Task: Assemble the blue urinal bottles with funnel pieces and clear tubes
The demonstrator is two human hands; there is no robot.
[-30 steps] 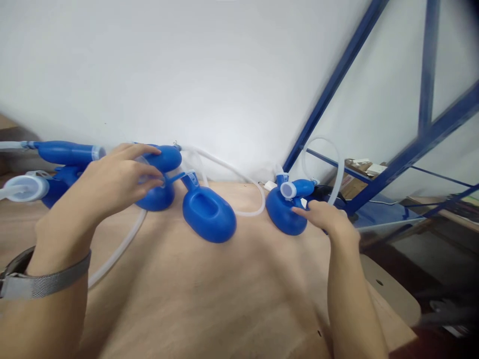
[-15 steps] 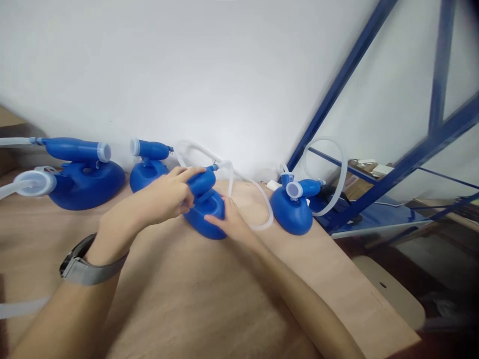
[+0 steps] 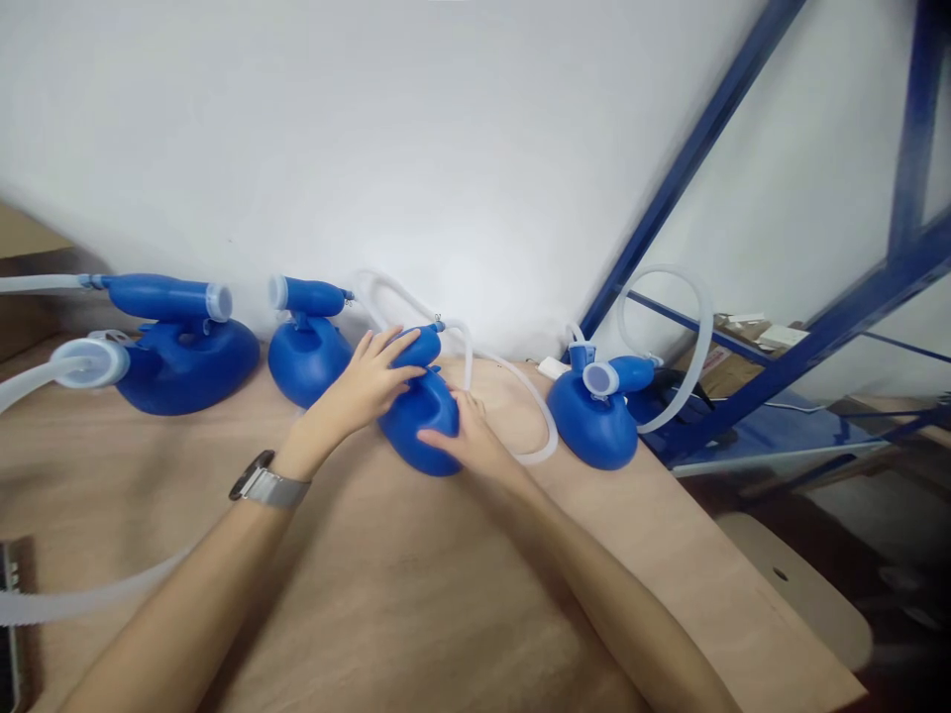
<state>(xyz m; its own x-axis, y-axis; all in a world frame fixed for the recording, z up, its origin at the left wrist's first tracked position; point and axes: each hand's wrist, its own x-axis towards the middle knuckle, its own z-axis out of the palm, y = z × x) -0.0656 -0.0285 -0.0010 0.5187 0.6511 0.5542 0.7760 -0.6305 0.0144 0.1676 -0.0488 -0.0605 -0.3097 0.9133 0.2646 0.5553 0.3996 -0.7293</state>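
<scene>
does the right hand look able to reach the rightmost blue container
Probably yes, once the right hand leaves the held container: only white hose seems to lie between it and the rightmost container.

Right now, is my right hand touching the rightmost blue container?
No, your right hand is on the third blue container from the left, apart from the rightmost one.

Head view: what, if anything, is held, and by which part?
The left hand holds the blue cylinder by its left end; the right hand holds the bottle beneath by its right side.
</scene>
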